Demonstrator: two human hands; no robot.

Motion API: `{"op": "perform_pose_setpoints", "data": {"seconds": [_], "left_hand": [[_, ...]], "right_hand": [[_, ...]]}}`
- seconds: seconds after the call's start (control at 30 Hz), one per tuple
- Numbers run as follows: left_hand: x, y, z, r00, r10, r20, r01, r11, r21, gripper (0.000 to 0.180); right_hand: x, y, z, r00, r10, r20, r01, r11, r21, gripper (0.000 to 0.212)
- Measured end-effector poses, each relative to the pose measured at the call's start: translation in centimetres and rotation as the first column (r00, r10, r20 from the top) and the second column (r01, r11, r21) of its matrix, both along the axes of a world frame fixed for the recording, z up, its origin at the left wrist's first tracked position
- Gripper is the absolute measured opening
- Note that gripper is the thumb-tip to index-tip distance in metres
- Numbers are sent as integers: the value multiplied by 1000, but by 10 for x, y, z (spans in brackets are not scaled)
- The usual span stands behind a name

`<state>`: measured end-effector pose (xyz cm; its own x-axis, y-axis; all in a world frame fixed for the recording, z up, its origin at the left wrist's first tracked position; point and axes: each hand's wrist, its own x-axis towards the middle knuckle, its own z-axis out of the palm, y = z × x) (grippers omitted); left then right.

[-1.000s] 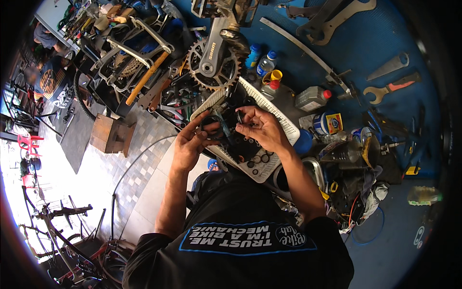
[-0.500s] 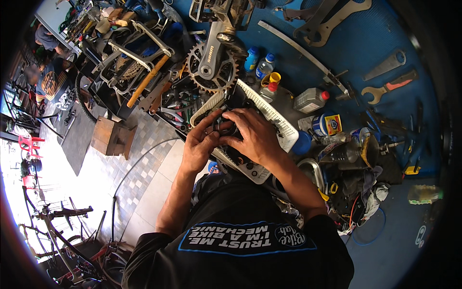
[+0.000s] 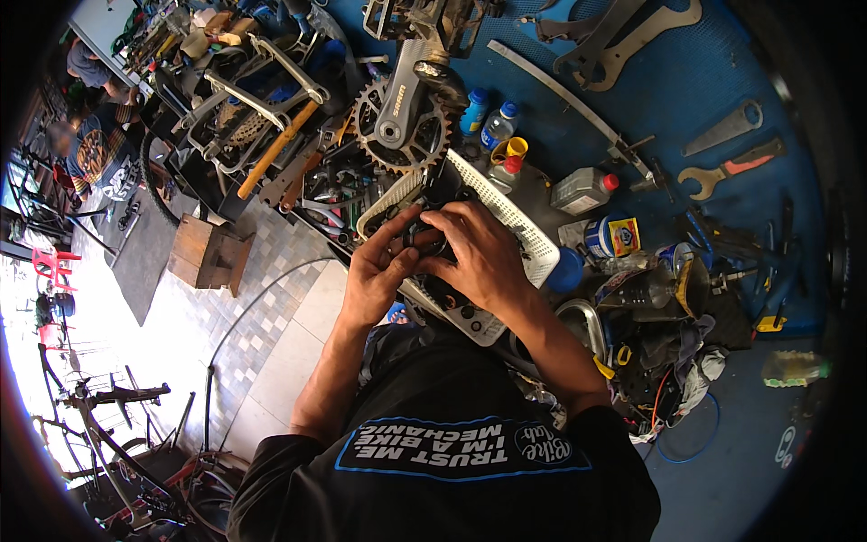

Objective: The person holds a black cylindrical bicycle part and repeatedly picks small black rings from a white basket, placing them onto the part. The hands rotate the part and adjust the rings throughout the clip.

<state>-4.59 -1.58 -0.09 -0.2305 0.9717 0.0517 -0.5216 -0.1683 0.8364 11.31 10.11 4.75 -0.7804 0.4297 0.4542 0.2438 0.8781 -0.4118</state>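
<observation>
Both my hands meet over a white plastic basket (image 3: 526, 223) that holds many small dark parts. Between the fingertips is a small dark ring-shaped part (image 3: 422, 237); its exact kind is too small and too covered to make out. My left hand (image 3: 375, 275) grips one side of it, thumb and fingers bent together. From the other side my right hand (image 3: 480, 260) closes thumb and fingers on it. Just beyond the basket stands a crank arm with a toothed chainring (image 3: 391, 135), apart from my hands.
Bottles, among them a grey one with a red cap (image 3: 584, 190), stand right of the basket. Wrenches (image 3: 736, 169) hang on the blue board. Tools and frame parts, with a wooden-handled hammer (image 3: 278, 149), crowd the left. A wooden stool (image 3: 209, 256) stands on the floor; another person is farther left.
My fingers have shifted slightly around the dark ring-shaped part, which now shows less between them. Both hands stay over the basket in nearly the same place.
</observation>
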Motion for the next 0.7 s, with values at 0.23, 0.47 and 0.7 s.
{"op": "perform_pose_setpoints", "data": {"seconds": [0.23,0.47,0.7], "left_hand": [[-4,-1,4,999,-33,-19,33,999,18,62],[-6,-2,2,1000,-20,14,20,1000,3,62],[-5,-4,8,998,60,-19,-60,998,-17,59]], "right_hand": [[-1,2,6,1000,24,7,-25,997,72,69],[-5,6,6,999,34,-12,-33,998,48,70],[3,17,14,987,12,-163,-91,870,-485,56]]}}
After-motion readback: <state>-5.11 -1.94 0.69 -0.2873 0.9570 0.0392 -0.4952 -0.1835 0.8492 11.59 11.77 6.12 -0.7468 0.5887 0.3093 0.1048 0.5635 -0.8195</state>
